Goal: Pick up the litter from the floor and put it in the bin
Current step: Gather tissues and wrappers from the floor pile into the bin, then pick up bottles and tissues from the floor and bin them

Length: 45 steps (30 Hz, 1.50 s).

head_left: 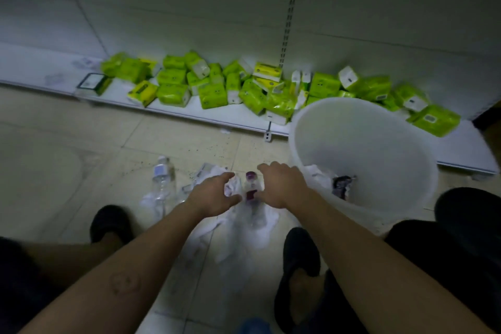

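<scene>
A clear plastic bottle with a purple cap and label [251,190] lies on the tiled floor between my two hands. My left hand [214,194] hovers just left of it, fingers spread, beside a crumpled white paper [232,186]. My right hand [282,186] is open just right of the bottle, fingers apart. A second clear bottle with a white label [162,180] lies further left. White tissue litter [244,230] is spread under and below the hands. The white bin [401,184] stands to the right, with white paper and a dark wrapper [342,184] inside.
A low white shelf [189,110] along the wall carries several green and yellow tissue packs [211,95]. My feet in dark slippers [111,222] [298,260] stand either side of the litter. A dark shape [466,211] sits right of the bin.
</scene>
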### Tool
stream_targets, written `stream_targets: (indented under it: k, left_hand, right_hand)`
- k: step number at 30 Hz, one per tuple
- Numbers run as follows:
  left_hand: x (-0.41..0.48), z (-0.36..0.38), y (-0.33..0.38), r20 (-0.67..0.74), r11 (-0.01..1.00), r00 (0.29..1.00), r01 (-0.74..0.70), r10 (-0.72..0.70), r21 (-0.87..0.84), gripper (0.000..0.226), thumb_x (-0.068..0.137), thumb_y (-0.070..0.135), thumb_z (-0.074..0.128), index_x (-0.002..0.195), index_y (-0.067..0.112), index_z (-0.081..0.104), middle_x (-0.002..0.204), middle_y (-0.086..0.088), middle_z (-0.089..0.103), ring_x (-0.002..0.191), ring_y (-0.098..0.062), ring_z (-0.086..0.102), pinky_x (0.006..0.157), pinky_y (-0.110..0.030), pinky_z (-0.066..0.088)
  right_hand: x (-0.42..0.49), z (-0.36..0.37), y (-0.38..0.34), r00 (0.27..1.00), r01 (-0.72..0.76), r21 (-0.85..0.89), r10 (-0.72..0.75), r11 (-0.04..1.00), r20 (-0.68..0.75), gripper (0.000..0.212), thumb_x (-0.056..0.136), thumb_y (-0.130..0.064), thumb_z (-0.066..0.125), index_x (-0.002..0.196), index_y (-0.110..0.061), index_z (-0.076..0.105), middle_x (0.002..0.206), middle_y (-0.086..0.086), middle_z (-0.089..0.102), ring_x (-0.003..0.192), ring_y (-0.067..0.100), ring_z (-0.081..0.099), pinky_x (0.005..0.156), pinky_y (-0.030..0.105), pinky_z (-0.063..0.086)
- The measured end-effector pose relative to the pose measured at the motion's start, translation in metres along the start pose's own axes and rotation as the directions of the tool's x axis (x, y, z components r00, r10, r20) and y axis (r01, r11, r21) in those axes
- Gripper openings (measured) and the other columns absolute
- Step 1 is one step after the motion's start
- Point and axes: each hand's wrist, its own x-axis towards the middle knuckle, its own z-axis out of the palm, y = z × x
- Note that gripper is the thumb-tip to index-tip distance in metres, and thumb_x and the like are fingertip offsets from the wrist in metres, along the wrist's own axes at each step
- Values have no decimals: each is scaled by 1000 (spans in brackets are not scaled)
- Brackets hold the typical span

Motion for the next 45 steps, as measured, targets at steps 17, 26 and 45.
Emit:
stream_targets:
  k: [17,26,45]
  left_hand:
    - [1,106,-187,296,949,907,315,-298,-10,45,90,47,49,129,26,53,134,-10,54,119,-28,53,100,-43,44]
    - [3,205,-210,468,920,807,391,-362,36,76,89,34,54,151,30,10,158,-18,-19,145,-44,-3,114,-56,25]
    - [-23,140,-190,248,882,888,436,-388,-179,21,90,23,52,105,16,65,105,-5,65,95,-20,62,84,-34,52]
  right_hand:
    - [58,208,-59,760,-74,84,2,994,650,68,84,-37,63,144,-23,33,146,11,36,126,31,45,93,37,43]
    - [60,305,-56,492,-206,74,38,976,870,91,85,-45,63,151,-35,1,157,15,-22,146,36,5,118,43,20]
    - [38,235,-70,832,-279,441,-14,853,554,38,93,-28,53,113,2,62,115,18,61,106,30,59,76,26,41]
